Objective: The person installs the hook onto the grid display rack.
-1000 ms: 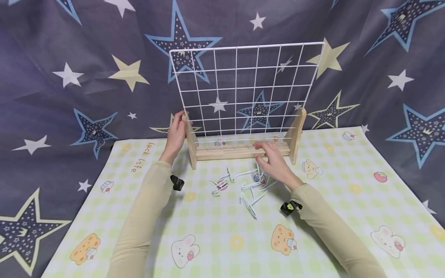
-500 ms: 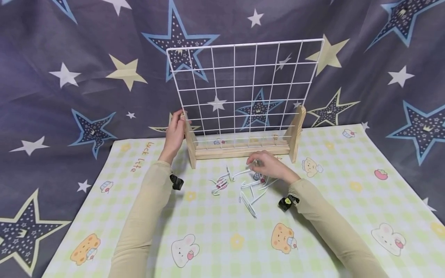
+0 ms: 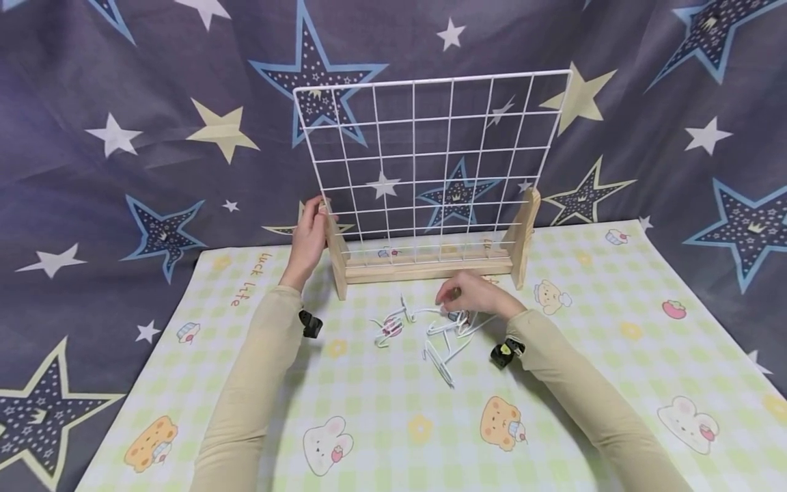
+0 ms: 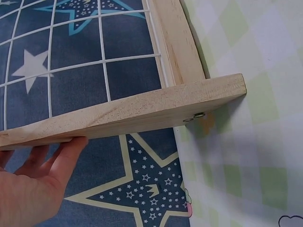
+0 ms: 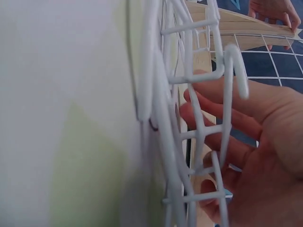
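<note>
My left hand (image 3: 309, 236) grips the left wooden side piece (image 4: 118, 111) of an upright stand. In the left wrist view its fingers lie against the outer face of that wood. A white wire grid (image 3: 433, 147) rises from the stand. Several white wire hooks (image 3: 436, 359) lie loose on the cloth before it. Over the back of this pile, my right hand (image 3: 476, 294) has curled fingers, with thumb and index tips pinching the end of a hook. In the right wrist view, nearer white hooks (image 5: 206, 130) partly hide the fingers.
The wooden base bar (image 3: 424, 273) joins the two side pieces, with the right wooden side piece (image 3: 525, 239) beyond my right hand. A green checked cloth (image 3: 381, 403) covers the table. A dark star-patterned curtain (image 3: 154, 102) hangs close behind the stand.
My right hand has come down from beside the base bar to the hook pile, its fingers closing together at a hook. The left hand stays on the stand's side.
</note>
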Demonstrator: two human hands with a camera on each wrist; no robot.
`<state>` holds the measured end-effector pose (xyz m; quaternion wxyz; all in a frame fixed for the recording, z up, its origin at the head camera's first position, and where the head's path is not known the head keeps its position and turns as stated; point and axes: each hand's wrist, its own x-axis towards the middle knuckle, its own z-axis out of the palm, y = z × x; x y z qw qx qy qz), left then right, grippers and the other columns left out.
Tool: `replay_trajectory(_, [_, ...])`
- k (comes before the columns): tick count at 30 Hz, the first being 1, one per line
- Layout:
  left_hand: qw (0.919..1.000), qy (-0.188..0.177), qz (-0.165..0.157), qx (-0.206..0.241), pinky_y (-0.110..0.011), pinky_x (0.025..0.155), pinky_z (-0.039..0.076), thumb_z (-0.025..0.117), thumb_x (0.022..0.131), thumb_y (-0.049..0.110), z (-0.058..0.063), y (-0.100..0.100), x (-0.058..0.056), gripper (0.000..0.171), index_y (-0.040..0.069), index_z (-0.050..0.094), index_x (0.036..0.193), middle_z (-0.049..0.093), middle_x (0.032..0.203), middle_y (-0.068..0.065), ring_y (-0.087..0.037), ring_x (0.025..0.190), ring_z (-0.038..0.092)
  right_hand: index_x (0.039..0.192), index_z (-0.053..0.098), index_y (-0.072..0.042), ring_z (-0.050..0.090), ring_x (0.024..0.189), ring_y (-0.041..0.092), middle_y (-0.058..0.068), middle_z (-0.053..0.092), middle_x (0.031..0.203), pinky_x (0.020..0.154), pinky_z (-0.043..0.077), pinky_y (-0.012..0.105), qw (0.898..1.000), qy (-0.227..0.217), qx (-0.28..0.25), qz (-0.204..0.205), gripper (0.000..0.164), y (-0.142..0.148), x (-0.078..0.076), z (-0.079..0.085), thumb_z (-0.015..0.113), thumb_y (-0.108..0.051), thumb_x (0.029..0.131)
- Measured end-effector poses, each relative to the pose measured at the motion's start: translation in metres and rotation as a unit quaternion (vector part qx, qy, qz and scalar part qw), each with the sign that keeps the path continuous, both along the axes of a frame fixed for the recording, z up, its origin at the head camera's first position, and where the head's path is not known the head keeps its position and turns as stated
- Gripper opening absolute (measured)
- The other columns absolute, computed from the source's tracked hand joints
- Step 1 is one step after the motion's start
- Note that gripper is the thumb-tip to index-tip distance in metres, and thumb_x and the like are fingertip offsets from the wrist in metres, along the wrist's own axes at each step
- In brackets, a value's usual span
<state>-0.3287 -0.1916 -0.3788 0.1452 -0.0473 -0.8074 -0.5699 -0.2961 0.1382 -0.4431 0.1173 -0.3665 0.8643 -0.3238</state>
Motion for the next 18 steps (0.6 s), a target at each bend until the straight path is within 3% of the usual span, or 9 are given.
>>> replay_trajectory(5, [0.9999,0.006,0.0,-0.009,-0.033,0.073,0.054,0.032,0.105,0.035,-0.0004,-0.0009,-0.0004,0.044,0.014,0.044,0.142,0.063,0.121,-0.018,-0.03,0.107,0.06,0.097,0.073,0.001,0.056,0.063,0.009,-0.001,0.067,0.073,0.059,0.047,0.023,0.999,-0.04,-0.009,0.003,0.017,0.0019,-0.0008,-0.0001,0.073,-0.001,0.08])
replay_trajectory(12, [1.0,0.001,-0.005,-0.006,-0.034,0.072,0.053,0.032,0.105,0.035,-0.0012,-0.0017,-0.0008,0.043,0.015,0.044,0.141,0.063,0.121,-0.017,-0.03,0.107,0.06,0.106,0.069,0.004,0.062,0.067,0.012,0.004,0.07,0.078,0.062,0.049,0.025,0.996,-0.088,-0.023,-0.008,0.026,0.0036,-0.0012,0.0,0.074,-0.001,0.081])
replay_trajectory(18, [0.9999,-0.008,-0.008,-0.007,-0.039,0.077,0.054,0.033,0.105,0.036,-0.0013,-0.0025,-0.0003,0.043,0.017,0.043,0.142,0.063,0.122,-0.016,-0.029,0.107,0.059,0.103,0.067,0.007,0.063,0.075,0.02,0.013,0.069,0.083,0.069,0.051,0.027,0.994,-0.078,-0.07,-0.001,0.02,0.0057,-0.001,-0.0045,0.067,0.007,0.083])
